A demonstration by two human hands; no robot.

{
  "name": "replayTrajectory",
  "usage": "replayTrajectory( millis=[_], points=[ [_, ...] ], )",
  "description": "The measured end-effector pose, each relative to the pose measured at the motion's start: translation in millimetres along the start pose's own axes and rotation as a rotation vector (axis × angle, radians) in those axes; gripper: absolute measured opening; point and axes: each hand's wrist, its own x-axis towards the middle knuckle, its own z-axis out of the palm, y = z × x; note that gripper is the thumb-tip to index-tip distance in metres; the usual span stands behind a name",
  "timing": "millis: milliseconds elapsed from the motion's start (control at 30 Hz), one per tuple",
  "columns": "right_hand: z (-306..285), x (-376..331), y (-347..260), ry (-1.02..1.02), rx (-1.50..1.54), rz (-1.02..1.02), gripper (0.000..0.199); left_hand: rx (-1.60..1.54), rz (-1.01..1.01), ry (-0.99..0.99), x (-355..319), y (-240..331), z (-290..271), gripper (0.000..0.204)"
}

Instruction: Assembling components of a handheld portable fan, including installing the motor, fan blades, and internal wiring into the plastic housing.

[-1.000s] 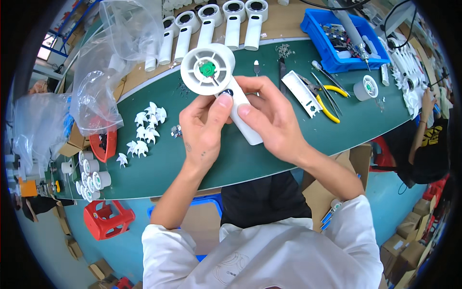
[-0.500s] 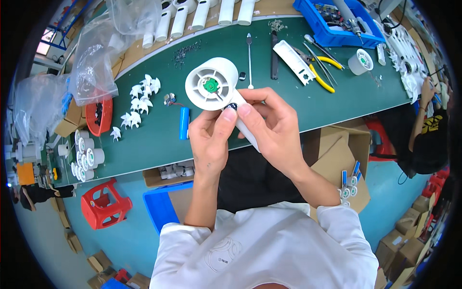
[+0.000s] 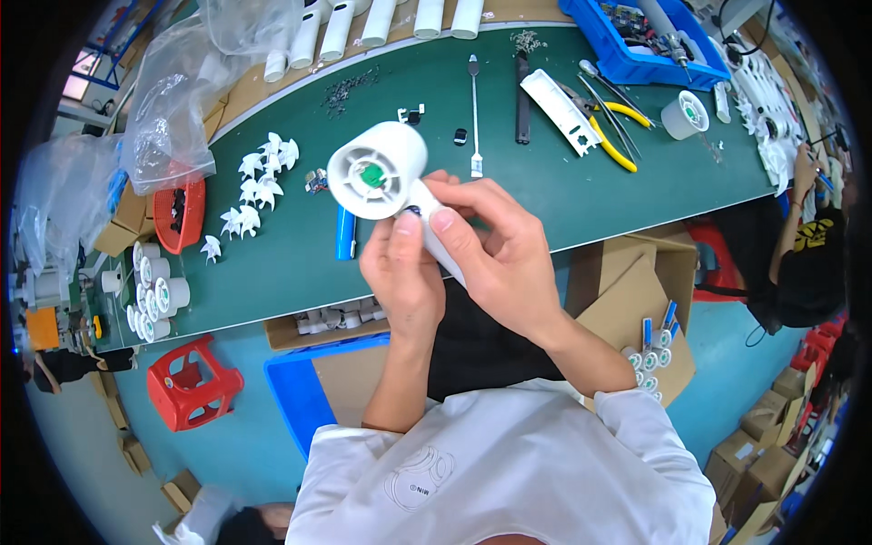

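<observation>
Over the green bench I hold a white handheld fan housing [image 3: 411,150], its round, spoked opening turned toward me with a green part in the centre. My right hand [image 3: 498,256] is closed around its handle, thumb along the front. My left hand [image 3: 400,272] pinches the handle near the neck, its thumb by a small dark piece [image 3: 413,210] there. Just beyond the left hand lies a blue cylindrical battery [image 3: 345,234], partly covered by the hand. A small circuit board [image 3: 316,181] sits behind it, next to the fan's round head.
White fan blades [image 3: 259,186] and a red basket [image 3: 179,218] are to the left. Right of centre lie a white cover [image 3: 559,111], yellow-handled pliers [image 3: 610,141] and tweezers [image 3: 618,123]. A blue bin [image 3: 627,54] stands at the far right, and a co-worker's hand [image 3: 806,168] shows beyond.
Both hands have moved left and slightly down with the fan housing, which has turned a little. A small black-and-white piece behind it has come into sight.
</observation>
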Motion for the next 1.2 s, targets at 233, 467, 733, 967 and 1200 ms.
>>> replayTrajectory(
  millis=[233, 467, 733, 967, 1200],
  points=[
    [-34, 79, -8, 0.121, -0.838, -0.118, 0.022, -0.005, -0.114, -0.116, 19, 4, -21, 0.042],
    [-24, 125, 12, -0.146, -1.424, -0.116, 0.02, -0.049, -0.206, -0.107, 19, 4, -10, 0.037],
    [-40, 110, 0, 0.084, -1.101, -0.498, 0.019, -0.054, -0.238, -0.078, 20, 4, -13, 0.042],
    [-19, -42, -22, -0.126, -0.272, 0.201, 0.023, -0.139, -0.233, 0.074, 16, 7, -7, 0.043],
    [-14, -74, -11, -0.126, -0.283, 0.13, 0.018, -0.152, -0.198, 0.118, 0, 3, 5, 0.042]
  ],
)
